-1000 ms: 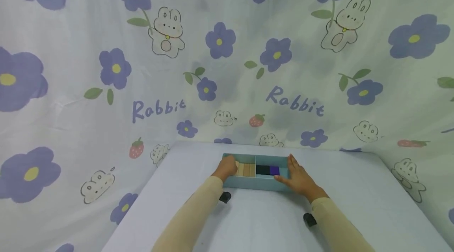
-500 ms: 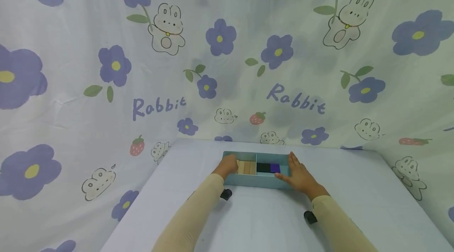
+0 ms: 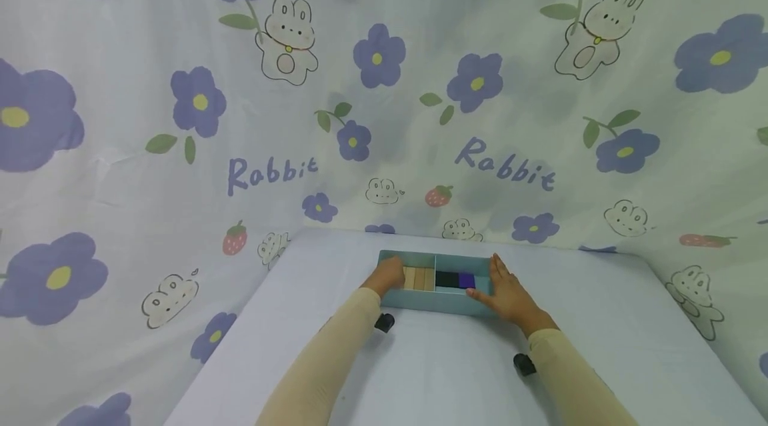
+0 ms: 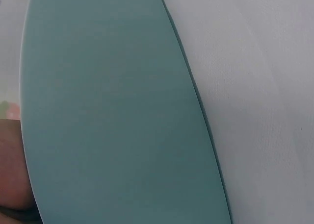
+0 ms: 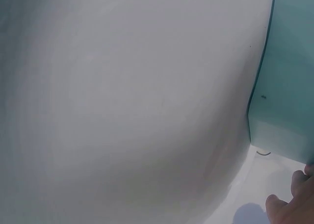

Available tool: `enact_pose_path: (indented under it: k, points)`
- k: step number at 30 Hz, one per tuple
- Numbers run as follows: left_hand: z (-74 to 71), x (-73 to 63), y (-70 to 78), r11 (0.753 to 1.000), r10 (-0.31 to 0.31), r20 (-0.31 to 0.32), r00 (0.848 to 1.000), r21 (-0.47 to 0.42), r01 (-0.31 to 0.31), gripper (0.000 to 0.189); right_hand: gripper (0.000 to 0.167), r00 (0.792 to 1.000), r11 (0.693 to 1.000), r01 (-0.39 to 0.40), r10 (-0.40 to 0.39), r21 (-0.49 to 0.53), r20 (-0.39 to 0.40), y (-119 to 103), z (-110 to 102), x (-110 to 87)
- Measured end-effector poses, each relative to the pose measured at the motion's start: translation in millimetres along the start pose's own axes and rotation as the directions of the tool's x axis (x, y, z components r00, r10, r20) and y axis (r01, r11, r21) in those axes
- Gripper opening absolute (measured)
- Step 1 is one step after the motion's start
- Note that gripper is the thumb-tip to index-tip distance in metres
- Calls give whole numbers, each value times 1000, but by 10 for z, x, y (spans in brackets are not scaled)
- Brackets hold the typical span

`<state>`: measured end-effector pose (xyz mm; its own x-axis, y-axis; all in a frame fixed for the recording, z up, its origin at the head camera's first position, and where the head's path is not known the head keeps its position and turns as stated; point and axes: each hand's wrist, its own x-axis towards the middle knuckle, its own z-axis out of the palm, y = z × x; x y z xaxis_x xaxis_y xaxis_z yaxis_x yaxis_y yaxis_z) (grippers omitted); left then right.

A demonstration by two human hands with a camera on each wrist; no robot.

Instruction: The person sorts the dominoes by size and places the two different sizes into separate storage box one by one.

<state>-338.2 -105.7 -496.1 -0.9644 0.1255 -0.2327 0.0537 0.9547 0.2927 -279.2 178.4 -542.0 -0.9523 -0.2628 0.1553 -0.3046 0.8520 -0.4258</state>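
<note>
A light blue two-compartment box (image 3: 432,303) stands on the table. Its left compartment holds several pale wooden blocks (image 3: 419,278) side by side; a black block (image 3: 447,279) and a purple block (image 3: 467,281) lie together in the right one. My left hand (image 3: 386,276) reaches over the box's left end into the wooden blocks' compartment, its fingertips hidden. Against the right end rests my right hand (image 3: 509,294), fingers extended, thumb at the front rim. In the left wrist view, the box wall (image 4: 117,106) covers most of the hand. The right wrist view shows fingers (image 5: 297,185) by the box end.
The white table (image 3: 456,373) extends in front of the box and to both sides. Behind it hangs a curtain (image 3: 414,119) printed with flowers and rabbits. Small black devices (image 3: 385,323) show beneath both wrists.
The head view has tipped slightly downward, so the box and table sit a little higher in it. Both hands stay at the same ends of the box.
</note>
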Motion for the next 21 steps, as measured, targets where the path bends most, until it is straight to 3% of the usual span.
enact_pose_path:
  k: [4, 11, 15, 18, 21]
  points:
    - [23, 10, 19, 1000, 17, -3, 1000, 2, -17, 13, 114, 1000, 1000, -23, 23, 3, 8, 16, -19, -19]
    - [-2, -163, 22, 999, 26, -90, 996, 39, -23, 13, 113, 997, 997, -41, 38, 59, 63, -24, -42, -51]
    - [-52, -211, -18, 997, 63, -91, 994, 50, -58, 6, 109, 997, 994, -48, 42, 97, 71, -17, -99, -42]
    - [-113, -237, -84, 992, 118, -84, 989, -31, -121, 22, 107, 997, 991, -58, 51, 120, 65, 40, -176, -43]
    - [-186, -271, -199, 970, 193, -116, 974, -128, -207, 40, 105, 998, 993, -47, 42, 105, 49, 128, -262, -75]
